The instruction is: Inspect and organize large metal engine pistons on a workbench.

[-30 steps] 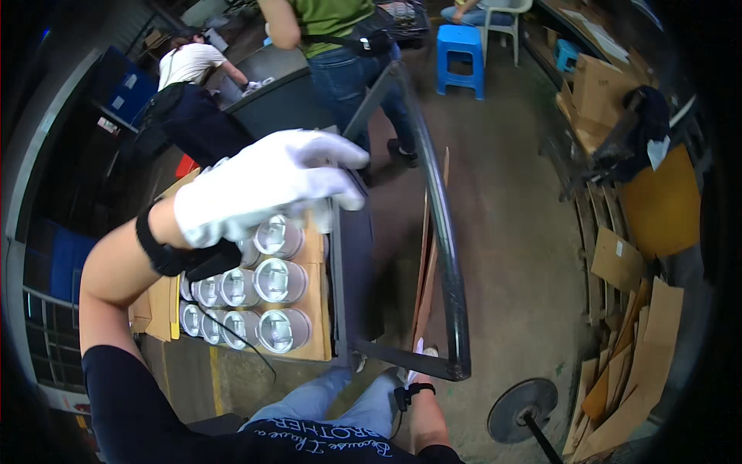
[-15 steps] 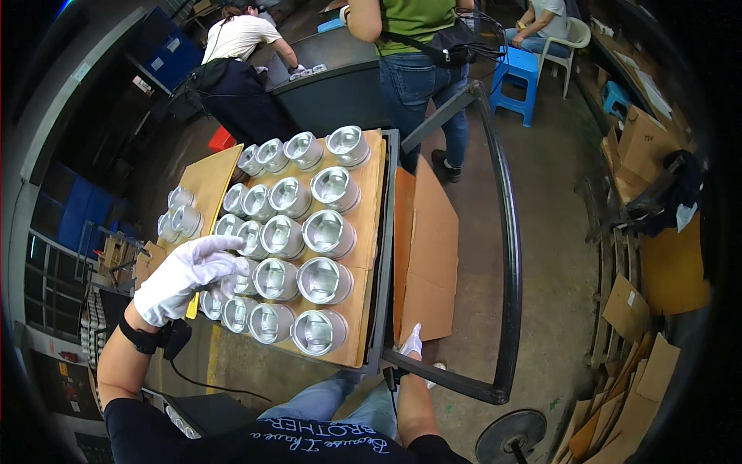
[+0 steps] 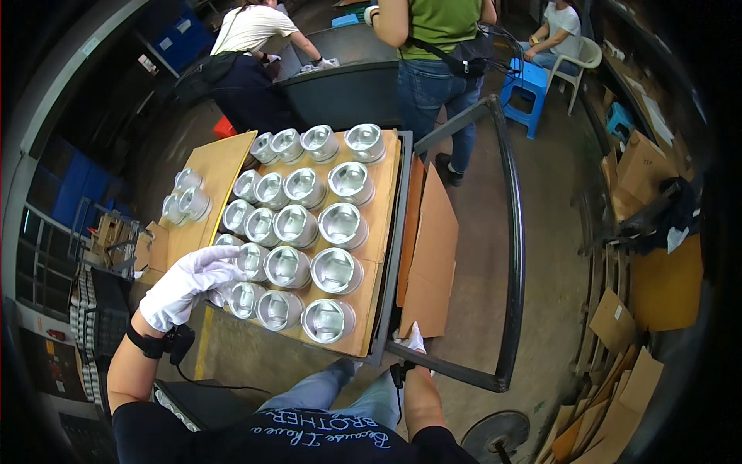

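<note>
Rows of silver engine pistons (image 3: 340, 225) stand on a cardboard sheet (image 3: 380, 255) on top of a cart. My left hand (image 3: 193, 288), in a white glove, reaches over the near left of the rows. Its fingers are stretched and somewhat apart, next to the outermost pistons; the fingertips partly cover those pistons, and whether they touch cannot be made out. My right hand (image 3: 413, 340), also gloved, is low at the cart's near right corner, beside the black metal handle (image 3: 456, 373) and an upright cardboard flap (image 3: 433, 255). Most of its fingers are hidden.
A few more pistons (image 3: 195, 203) stand on a second cardboard sheet (image 3: 197, 166) at the left. Two people work by a dark bin (image 3: 340, 100) ahead; another sits in a white chair (image 3: 581, 58) near a blue stool (image 3: 525, 97). Flattened cardboard (image 3: 618, 417) leans at the right.
The pistons and cart have shifted slightly right in view. My left hand has moved slightly right and lower, staying over the near-left pistons. My right hand keeps its place by the handle.
</note>
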The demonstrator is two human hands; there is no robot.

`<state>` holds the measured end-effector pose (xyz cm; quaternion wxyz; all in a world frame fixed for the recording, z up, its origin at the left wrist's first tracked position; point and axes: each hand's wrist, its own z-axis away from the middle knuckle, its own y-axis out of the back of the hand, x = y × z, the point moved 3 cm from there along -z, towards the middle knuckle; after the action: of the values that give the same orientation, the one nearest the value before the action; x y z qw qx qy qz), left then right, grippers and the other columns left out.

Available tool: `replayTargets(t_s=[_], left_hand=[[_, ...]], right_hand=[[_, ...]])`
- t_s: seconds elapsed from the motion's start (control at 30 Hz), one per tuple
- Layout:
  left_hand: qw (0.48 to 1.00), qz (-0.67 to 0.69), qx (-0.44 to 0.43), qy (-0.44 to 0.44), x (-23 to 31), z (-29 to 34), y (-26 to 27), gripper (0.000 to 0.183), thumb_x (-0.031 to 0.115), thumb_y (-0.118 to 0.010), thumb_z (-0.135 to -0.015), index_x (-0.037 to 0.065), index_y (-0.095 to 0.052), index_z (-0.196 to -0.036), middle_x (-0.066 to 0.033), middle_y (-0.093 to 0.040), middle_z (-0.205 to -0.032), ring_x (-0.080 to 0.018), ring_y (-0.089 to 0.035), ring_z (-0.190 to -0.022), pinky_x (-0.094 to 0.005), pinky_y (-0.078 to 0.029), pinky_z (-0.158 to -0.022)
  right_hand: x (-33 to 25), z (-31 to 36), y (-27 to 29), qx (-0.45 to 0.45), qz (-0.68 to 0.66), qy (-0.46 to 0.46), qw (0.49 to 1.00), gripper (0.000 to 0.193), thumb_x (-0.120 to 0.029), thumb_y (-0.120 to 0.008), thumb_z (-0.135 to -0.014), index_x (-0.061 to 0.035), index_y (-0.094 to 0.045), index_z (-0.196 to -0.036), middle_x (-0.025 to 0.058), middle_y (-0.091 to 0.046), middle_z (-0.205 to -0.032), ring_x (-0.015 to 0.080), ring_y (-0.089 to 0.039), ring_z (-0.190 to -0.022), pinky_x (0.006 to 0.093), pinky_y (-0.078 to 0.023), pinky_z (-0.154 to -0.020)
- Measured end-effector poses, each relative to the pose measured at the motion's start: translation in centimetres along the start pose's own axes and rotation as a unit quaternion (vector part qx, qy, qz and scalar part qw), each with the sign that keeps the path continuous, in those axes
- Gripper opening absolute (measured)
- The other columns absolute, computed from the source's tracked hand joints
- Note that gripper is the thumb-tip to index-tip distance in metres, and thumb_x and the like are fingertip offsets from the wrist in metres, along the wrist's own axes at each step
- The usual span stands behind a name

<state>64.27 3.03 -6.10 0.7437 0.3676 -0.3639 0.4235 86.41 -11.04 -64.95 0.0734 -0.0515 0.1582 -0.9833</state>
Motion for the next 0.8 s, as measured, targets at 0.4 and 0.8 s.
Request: replayTargets(t_s=[0.4, 0.8], left_hand=[[0.978, 0.15, 0.142, 0.025, -7.2, 8.8, 1.7, 0.038, 0.006, -0.056, -0.091, -0.003, -0.049, -0.127, -0.0185, -0.066, -0.101, -0.0195, -0.066, -0.067, -0.026, -0.056, -0.061], [0.981, 0.154, 0.114, 0.017, -5.6, 12.7, 0.3, 0.044, 0.012, -0.059, -0.091, -0.002, -0.047, -0.13, -0.0195, -0.064, -0.105, -0.02, -0.067, -0.074, -0.0263, -0.055, -0.064]], right_hand=[[-2.6, -0.3, 2.1, -0.237, -0.065, 0.117, 0.962, 0.022, -0.028, -0.06, -0.093, -0.0088, -0.05, -0.089, 0.005, -0.048, -0.068, 0.0141, -0.04, -0.051, 0.0283, -0.035, -0.047], [-2.7, -0.3, 7.5, -0.161, 0.279, 0.183, 0.929, 0.033, -0.035, -0.05, -0.096, -0.0047, -0.06, -0.092, 0.0101, -0.065, -0.084, 0.0265, -0.061, -0.078, 0.0345, -0.052, -0.07]])
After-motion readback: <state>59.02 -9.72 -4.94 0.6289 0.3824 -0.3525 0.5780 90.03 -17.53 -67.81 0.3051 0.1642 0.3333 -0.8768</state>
